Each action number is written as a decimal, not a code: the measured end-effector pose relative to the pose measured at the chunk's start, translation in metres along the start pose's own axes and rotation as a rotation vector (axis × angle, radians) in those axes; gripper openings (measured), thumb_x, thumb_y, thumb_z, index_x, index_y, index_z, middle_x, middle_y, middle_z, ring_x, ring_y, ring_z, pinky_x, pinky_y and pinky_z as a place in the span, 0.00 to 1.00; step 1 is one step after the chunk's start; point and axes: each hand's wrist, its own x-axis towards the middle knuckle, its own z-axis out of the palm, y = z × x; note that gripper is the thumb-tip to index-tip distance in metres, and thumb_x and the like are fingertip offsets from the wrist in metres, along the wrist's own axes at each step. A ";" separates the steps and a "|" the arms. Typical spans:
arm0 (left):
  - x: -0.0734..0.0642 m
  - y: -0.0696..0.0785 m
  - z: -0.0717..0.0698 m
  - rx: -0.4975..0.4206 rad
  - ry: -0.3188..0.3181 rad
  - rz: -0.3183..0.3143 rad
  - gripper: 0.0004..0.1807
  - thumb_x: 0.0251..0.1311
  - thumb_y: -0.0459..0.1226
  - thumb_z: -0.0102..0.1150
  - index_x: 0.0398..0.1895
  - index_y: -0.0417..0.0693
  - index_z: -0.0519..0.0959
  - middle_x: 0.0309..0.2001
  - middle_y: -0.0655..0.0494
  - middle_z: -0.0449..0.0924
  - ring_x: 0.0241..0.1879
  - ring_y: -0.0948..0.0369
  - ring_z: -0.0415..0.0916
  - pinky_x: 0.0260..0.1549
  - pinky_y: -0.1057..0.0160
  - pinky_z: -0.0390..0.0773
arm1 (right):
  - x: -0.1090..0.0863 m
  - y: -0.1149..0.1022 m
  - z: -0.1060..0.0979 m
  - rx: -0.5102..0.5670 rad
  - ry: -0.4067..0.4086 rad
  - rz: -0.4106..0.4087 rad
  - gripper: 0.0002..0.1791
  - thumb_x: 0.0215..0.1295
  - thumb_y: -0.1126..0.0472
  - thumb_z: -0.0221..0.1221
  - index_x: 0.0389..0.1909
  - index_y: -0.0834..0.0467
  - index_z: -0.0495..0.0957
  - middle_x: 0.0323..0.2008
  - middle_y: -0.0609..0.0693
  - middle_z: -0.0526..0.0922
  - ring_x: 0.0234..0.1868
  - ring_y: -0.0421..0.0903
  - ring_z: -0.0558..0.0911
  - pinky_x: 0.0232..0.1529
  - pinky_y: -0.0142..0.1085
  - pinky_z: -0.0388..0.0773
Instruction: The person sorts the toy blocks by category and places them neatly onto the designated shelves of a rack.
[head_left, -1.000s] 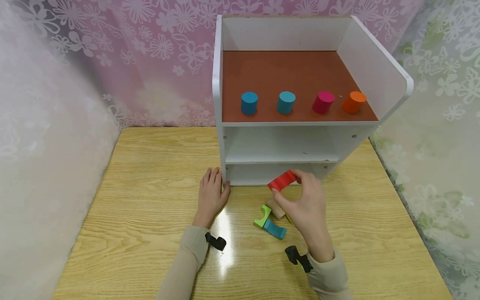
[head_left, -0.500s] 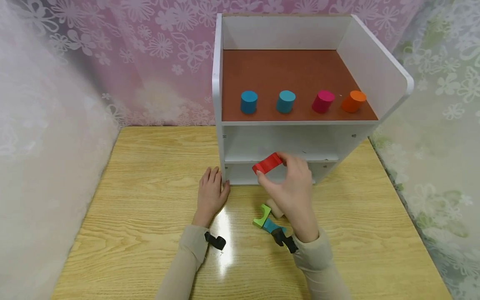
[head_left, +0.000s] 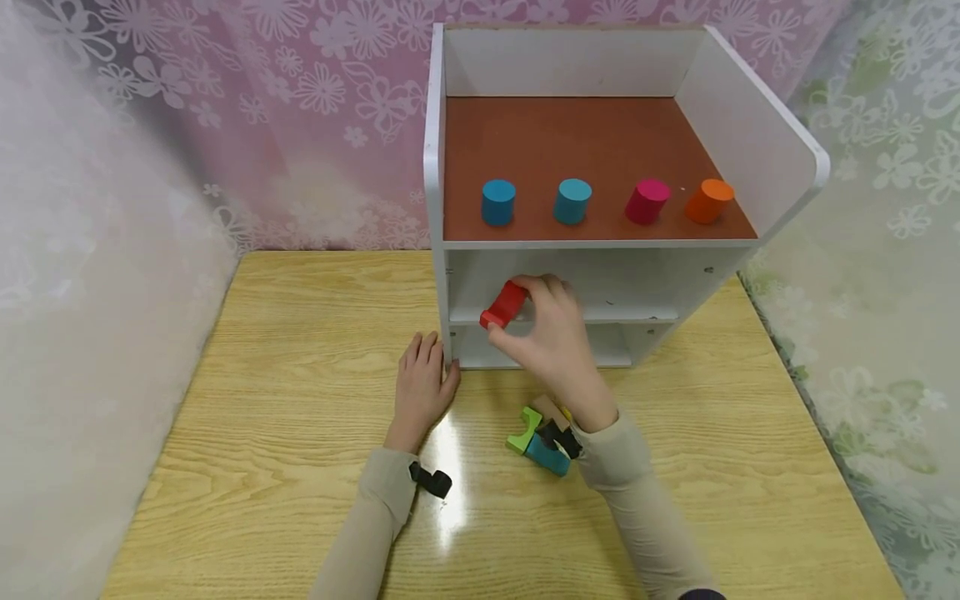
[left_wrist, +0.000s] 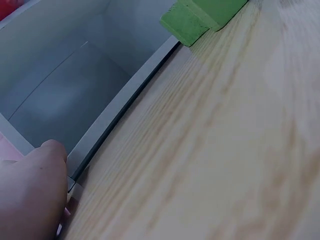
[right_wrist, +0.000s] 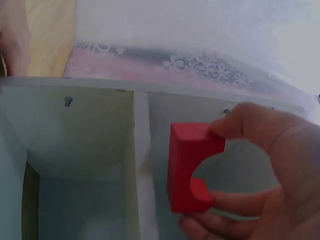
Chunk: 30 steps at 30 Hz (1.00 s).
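My right hand (head_left: pixel 551 337) pinches a red arch-shaped block (head_left: pixel 503 306) by its two ends, thumb on one and fingers on the other. It hangs in front of the middle opening of a white shelf unit (head_left: pixel 437 167), at its left part. The right wrist view shows the block's (right_wrist: pixel 181 170) half-round cutout facing the palm, close to the shelf board (right_wrist: pixel 144 165). My left hand (head_left: pixel 422 387) lies flat on the table, its thumb and fingers beside the unit's lower left corner. In the left wrist view only part of this hand (left_wrist: pixel 35 190) shows.
On the table (head_left: pixel 300 350) below the right forearm lie a green arch block (head_left: pixel 525 432), a blue arch block (head_left: pixel 546 457) and a plain wooden block (head_left: pixel 550 412). Along the brown top stand blue (head_left: pixel 498 203), light blue (head_left: pixel 572 202), pink (head_left: pixel 647 202) and orange (head_left: pixel 708 202) cylinders.
My right hand has carried the red arch block up and to the left, from over the loose blocks to the middle opening, turning it steeper. The left hand has stayed put.
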 end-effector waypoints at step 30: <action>0.002 0.000 -0.001 -0.010 -0.020 -0.010 0.21 0.64 0.49 0.44 0.48 0.42 0.74 0.61 0.44 0.68 0.65 0.44 0.59 0.61 0.45 0.60 | 0.059 0.054 0.003 0.101 -0.460 -0.198 0.32 0.54 0.51 0.65 0.61 0.52 0.71 0.59 0.51 0.72 0.60 0.50 0.68 0.60 0.50 0.64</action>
